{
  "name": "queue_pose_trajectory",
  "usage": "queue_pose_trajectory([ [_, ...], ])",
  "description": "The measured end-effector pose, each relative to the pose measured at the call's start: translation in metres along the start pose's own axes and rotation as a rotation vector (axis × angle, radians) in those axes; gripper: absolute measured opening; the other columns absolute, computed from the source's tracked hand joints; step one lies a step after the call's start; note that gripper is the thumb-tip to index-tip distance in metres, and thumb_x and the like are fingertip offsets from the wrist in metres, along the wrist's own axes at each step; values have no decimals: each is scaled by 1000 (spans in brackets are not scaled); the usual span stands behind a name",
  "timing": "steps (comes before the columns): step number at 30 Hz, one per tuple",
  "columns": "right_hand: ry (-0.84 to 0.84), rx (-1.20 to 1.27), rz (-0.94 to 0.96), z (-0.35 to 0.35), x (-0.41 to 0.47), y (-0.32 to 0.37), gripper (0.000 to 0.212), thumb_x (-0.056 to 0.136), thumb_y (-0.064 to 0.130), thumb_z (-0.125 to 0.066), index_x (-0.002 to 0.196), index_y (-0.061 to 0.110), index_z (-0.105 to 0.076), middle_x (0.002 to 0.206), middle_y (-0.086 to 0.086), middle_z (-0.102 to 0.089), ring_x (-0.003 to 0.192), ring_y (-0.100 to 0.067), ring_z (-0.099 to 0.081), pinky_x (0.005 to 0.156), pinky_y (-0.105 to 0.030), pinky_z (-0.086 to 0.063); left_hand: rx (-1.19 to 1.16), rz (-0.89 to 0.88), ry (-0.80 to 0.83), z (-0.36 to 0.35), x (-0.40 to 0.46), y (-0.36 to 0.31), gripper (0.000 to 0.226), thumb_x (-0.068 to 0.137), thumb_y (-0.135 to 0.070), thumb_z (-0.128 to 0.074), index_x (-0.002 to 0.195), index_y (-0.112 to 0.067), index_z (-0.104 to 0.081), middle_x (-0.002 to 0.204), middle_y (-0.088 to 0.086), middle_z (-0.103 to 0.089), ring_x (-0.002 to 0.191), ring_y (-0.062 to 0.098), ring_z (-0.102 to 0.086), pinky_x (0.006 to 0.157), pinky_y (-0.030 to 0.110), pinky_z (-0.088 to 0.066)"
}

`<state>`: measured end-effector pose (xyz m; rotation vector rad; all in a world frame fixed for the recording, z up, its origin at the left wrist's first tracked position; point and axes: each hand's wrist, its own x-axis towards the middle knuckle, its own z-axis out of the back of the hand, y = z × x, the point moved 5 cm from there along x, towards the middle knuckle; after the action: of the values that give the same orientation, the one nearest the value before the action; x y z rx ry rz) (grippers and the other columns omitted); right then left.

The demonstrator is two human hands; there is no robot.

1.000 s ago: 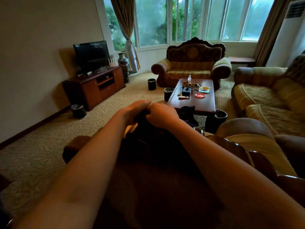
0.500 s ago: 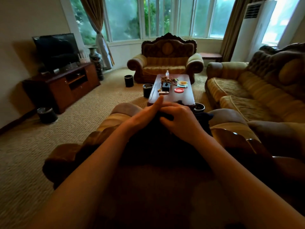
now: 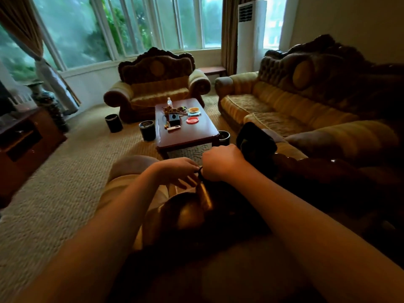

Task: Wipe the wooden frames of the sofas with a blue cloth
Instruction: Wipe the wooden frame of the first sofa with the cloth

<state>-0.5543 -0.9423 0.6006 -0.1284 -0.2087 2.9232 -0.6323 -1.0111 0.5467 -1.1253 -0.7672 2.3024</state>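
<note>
I stand behind a sofa chair whose glossy carved wooden frame (image 3: pixel 189 212) runs along the top of its back under my arms. My right hand (image 3: pixel 222 164) is a fist that grips a dark cloth at the frame's crest. A dark bunch of the cloth (image 3: pixel 255 143) shows just beyond that hand, nearly black in the dim light. Just left of it, my left hand (image 3: pixel 177 172) has its fingers stretched out, fingertips touching the cloth's edge by the right fist. More carved wood (image 3: pixel 310 171) continues to the right.
A wooden coffee table (image 3: pixel 188 139) with small items stands ahead, with black bins (image 3: pixel 147 130) beside it. An armchair (image 3: pixel 157 88) sits under the window, a long sofa (image 3: pixel 284 106) at right, a TV cabinet (image 3: pixel 24 141) at left, a tall air conditioner (image 3: pixel 251 36) behind.
My view has swung to the right. Both hands have shifted right along the top of the frame, and the right hand has gone from lying over the cloth to a fist gripping it.
</note>
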Motion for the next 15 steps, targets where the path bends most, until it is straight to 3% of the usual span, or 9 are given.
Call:
queue_pose_trajectory([
  [3, -93, -10, 4, 3, -15, 6, 24, 94, 35, -42, 94, 19, -60, 101, -3, -63, 80, -20, -51, 73, -31, -32, 17, -59, 30, 1, 10, 0, 19, 100, -18, -45, 111, -14, -60, 95, 2, -67, 84, 12, -64, 87, 34, -49],
  [7, -286, 14, 48, -1, -41, 16, 29, 93, 36, -42, 95, 19, -65, 100, -1, -64, 96, -19, -57, 81, -32, -32, 43, -97, 106, -1, 10, 0, 15, 99, -14, -46, 102, -13, -60, 92, 3, -67, 82, 12, -65, 93, 38, -49],
  [12, -247, 116, -74, 3, -40, -8, 36, 92, 44, -39, 89, 23, -68, 96, 1, -66, 97, -18, -58, 94, -39, -31, 7, -124, 90, 9, 10, 12, 24, 100, -16, -44, 119, -8, -55, 106, 9, -69, 99, 21, -66, 90, 37, -51],
  [15, -189, 113, -234, 7, -28, -27, 36, 92, 45, -39, 92, 23, -67, 104, -2, -65, 103, -21, -56, 96, -43, -31, 22, -96, 110, 6, 5, 23, 28, 101, -15, -43, 128, -12, -50, 103, 6, -66, 99, 19, -63, 83, 32, -52],
])
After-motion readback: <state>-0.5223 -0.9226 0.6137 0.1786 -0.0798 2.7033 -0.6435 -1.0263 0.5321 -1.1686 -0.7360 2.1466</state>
